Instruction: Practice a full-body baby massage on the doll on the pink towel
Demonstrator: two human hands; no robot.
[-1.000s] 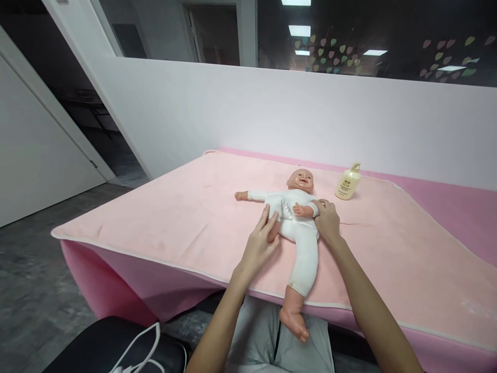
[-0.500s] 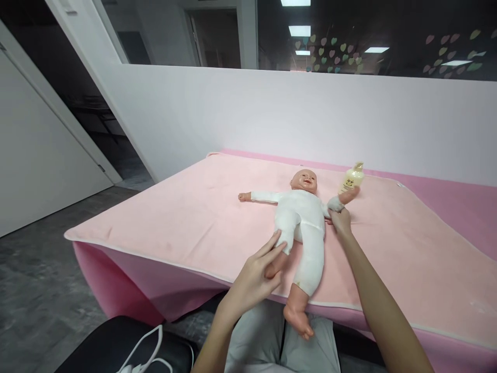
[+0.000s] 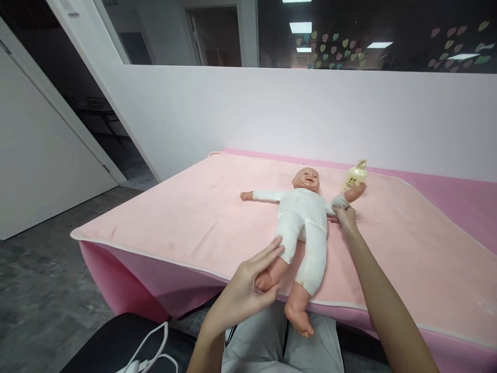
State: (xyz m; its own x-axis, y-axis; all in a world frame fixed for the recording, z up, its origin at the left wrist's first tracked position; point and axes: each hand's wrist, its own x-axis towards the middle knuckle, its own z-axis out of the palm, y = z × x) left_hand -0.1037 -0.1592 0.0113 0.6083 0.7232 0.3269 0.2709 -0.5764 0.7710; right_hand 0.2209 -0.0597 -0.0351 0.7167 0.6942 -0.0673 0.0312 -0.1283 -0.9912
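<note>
A baby doll (image 3: 301, 210) in a white cloth body lies on its back, head away from me and feet towards me. My left hand (image 3: 248, 285) is cupped around its bare foot and lower leg on the left, fingers long along the shin and thumb below. On the other side, my right hand (image 3: 345, 215) is closed around the doll's arm, and the doll's hand sticks up beyond my fingers. The doll's other leg hangs slightly over the table edge, above my lap. Just behind the raised arm stands a pale yellow pump bottle (image 3: 354, 176), partly covered by it.
A light pink blanket (image 3: 186, 207) with white edging covers the table, over a darker pink cloth (image 3: 458, 202). Behind rises a white wall (image 3: 272, 114) with windows above. A black seat (image 3: 128, 344) with a white cable (image 3: 163, 336) is at lower left.
My left hand has slid down and left, and the doll's leg in it looks straighter. My right hand still grips the doll's arm. The view has shifted slightly.
</note>
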